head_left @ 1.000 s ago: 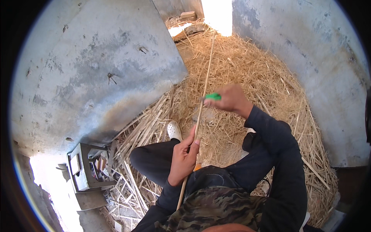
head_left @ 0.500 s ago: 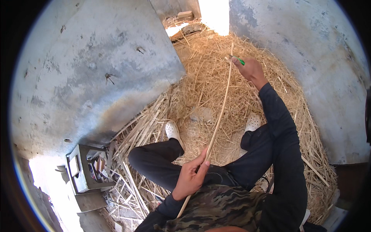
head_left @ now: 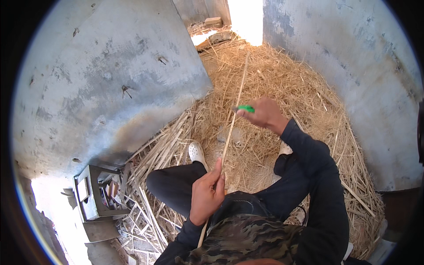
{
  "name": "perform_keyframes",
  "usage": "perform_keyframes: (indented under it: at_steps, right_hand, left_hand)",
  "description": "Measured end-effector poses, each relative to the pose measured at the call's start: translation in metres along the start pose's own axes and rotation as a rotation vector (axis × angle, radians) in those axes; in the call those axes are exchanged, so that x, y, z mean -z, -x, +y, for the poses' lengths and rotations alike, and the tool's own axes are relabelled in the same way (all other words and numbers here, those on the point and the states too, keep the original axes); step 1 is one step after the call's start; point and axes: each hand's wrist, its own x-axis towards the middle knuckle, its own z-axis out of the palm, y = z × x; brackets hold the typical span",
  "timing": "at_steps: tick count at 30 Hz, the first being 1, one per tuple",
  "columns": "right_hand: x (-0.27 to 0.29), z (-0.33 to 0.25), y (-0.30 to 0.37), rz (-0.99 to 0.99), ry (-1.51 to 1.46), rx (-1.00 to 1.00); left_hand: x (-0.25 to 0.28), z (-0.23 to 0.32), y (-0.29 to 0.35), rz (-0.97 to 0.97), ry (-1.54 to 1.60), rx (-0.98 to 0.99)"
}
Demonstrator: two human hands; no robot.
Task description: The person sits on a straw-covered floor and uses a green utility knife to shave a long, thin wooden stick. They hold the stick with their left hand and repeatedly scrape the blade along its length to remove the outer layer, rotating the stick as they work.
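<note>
A long, thin, pale cane strip [head_left: 230, 132] slants from beside my lap up and away over the straw. My left hand [head_left: 206, 196] is closed round its lower part, thumb and forefinger on it. Farther along, my right hand [head_left: 266, 114] grips a small green-handled knife [head_left: 245, 108]. The knife's short dark end meets the strip about halfway up its far part; the blade itself is blurred. Beyond the knife, the strip's far end points free over the shavings.
Straw-like shavings [head_left: 274, 79] cover the ground around my crossed legs and white clogs [head_left: 195, 152]. Longer split strips [head_left: 161, 139] lie at the left, next to a small open-sided box [head_left: 95, 194] with odds and ends inside. Grey walls [head_left: 132, 57] stand on both sides.
My right hand with the knife has come nearer along the strip, down and left. The strip's far end has swung left and now lies straighter; my left hand has shifted slightly left.
</note>
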Motion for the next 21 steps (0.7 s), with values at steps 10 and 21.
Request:
perform_keyframes:
  at_steps: [10,21]
  right_hand:
    - [0.005,0.077,-0.030,0.139,0.048,-0.191]
    - [0.043,0.207,-0.013,0.332,0.014,-0.647]
  left_hand:
    - [-0.003,-0.005,0.025,-0.081,0.043,-0.047]
    - [0.010,-0.017,0.057,-0.215,0.475,0.361]
